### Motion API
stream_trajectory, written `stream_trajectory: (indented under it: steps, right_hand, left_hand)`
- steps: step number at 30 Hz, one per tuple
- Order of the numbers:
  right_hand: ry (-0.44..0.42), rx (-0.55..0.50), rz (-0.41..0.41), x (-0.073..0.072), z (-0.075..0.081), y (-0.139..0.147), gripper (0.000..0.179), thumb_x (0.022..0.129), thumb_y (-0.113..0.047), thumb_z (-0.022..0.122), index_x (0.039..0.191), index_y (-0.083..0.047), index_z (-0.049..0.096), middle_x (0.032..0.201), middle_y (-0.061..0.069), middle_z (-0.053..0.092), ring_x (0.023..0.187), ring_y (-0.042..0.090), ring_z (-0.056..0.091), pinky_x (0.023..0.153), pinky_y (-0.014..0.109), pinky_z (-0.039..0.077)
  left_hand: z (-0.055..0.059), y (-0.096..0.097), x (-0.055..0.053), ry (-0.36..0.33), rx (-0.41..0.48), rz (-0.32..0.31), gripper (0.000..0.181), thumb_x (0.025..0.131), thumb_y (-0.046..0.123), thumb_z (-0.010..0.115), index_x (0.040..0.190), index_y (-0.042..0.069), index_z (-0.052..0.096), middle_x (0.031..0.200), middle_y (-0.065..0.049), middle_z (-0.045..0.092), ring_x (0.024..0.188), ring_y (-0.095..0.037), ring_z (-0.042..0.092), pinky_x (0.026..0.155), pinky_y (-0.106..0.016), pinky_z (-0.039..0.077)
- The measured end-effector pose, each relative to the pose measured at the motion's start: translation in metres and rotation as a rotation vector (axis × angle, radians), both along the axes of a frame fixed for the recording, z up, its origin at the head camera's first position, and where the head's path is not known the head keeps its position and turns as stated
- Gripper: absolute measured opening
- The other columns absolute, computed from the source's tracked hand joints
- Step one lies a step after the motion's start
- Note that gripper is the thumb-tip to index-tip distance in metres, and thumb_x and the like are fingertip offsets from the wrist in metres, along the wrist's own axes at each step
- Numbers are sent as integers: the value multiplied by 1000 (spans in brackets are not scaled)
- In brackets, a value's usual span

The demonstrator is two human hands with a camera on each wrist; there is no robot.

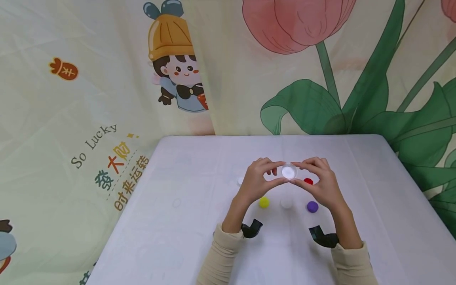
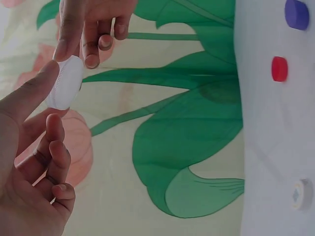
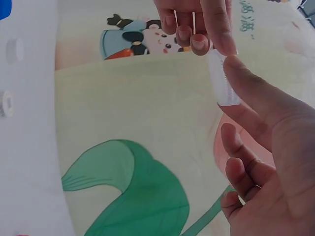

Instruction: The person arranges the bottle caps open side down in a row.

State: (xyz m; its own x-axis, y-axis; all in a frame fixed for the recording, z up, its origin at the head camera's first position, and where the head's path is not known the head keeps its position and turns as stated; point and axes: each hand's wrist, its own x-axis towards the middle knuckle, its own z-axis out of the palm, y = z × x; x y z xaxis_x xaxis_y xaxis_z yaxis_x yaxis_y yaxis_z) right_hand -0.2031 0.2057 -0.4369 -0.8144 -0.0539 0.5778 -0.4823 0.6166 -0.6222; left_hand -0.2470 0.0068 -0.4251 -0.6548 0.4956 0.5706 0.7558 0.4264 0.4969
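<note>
A small round white container or cap (image 1: 289, 171) with a clear rim is held up above the table. My left hand (image 1: 254, 178) pinches its left side between thumb and index finger. On the opposite side, my right hand (image 1: 322, 180) pinches it the same way. In the left wrist view the white piece (image 2: 68, 82) shows a fine ridged band along its edge. Both hands' other fingers curl loosely, touching nothing. Below them on the table lie a yellow disc (image 1: 264, 202), a white disc (image 1: 286, 204), a purple disc (image 1: 312, 206) and a red disc (image 1: 308, 181).
A white piece (image 1: 240, 181) sits partly behind the left hand. The right wrist view shows a white ringed piece (image 3: 7, 103) and a blue edge (image 3: 5, 9). Black straps (image 1: 252, 228) hang at both wrists. A printed cloth (image 1: 235, 95) stands behind the white-covered table (image 1: 178, 170).
</note>
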Motion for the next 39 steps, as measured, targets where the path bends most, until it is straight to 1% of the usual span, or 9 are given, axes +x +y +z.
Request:
stream_trajectory:
  steps: [5, 13, 17, 21, 24, 28, 30, 33, 39]
  right_hand:
    - [70, -22, 24, 7, 5, -3, 45, 60, -10, 82, 103, -8, 68, 95, 3, 55, 92, 12, 39, 67, 22, 39]
    - [61, -22, 17, 8, 1, -3, 45, 59, -10, 83, 102, -9, 68, 95, 2, 54, 94, 11, 39, 68, 22, 40]
    - [66, -19, 16, 7, 0, -2, 45, 59, -10, 83, 102, -9, 68, 95, 3, 55, 93, 12, 39, 68, 23, 40]
    - [68, -17, 17, 7, 0, -2, 46, 59, -11, 83, 102, -10, 68, 94, 2, 55, 93, 12, 39, 67, 25, 39]
    - [64, -17, 25, 7, 1, -2, 46, 59, -12, 83, 103, -11, 68, 95, 0, 55, 93, 11, 39, 66, 26, 37]
    - [73, -27, 46, 7, 0, -2, 46, 59, -12, 83, 103, -11, 68, 95, 0, 54, 92, 11, 38, 66, 26, 36]
    - [76, -32, 54, 8, 0, -3, 46, 60, -12, 83, 103, -11, 68, 95, 0, 54, 92, 11, 39, 67, 25, 36]
    - [75, -36, 66, 8, 0, -4, 46, 60, -12, 83, 103, -11, 68, 95, 0, 55, 93, 11, 39, 68, 25, 37]
    - [73, -28, 68, 6, -1, -4, 46, 60, -13, 83, 103, -13, 67, 94, -2, 56, 93, 10, 40, 68, 25, 38]
  left_hand:
    - [7, -5, 8, 15, 80, -47, 41, 69, 30, 77, 105, 15, 67, 71, 5, 53, 72, -6, 46, 62, -17, 38]
    - [4, -7, 10, -25, 92, -57, 41, 68, 28, 78, 105, 14, 67, 70, 6, 53, 72, -11, 48, 62, -18, 38]
    - [4, -5, 11, -72, 129, -84, 40, 70, 24, 77, 107, 11, 66, 71, 3, 53, 71, -12, 48, 61, -18, 38]
    - [18, -5, 21, -211, 239, -94, 36, 76, 14, 72, 109, 5, 64, 70, -6, 53, 67, -16, 47, 58, -18, 35]
    - [27, -6, 26, -374, 307, -64, 30, 80, 15, 67, 108, 4, 64, 69, -9, 55, 63, -17, 46, 55, -19, 32]
    - [17, -7, 19, -583, 268, -20, 28, 81, 28, 66, 103, 11, 68, 75, -2, 60, 63, -12, 48, 53, -20, 37]
    - [10, -7, 15, -650, 239, -16, 28, 81, 32, 66, 100, 14, 70, 79, 1, 63, 66, -11, 50, 56, -21, 40]
    - [4, -6, 11, -686, 224, -20, 27, 79, 34, 67, 96, 13, 71, 84, 3, 65, 71, -12, 51, 60, -23, 40]
    - [1, -3, 10, -661, 227, 0, 24, 79, 32, 68, 92, 13, 72, 78, 2, 64, 68, -12, 49, 57, -22, 37]
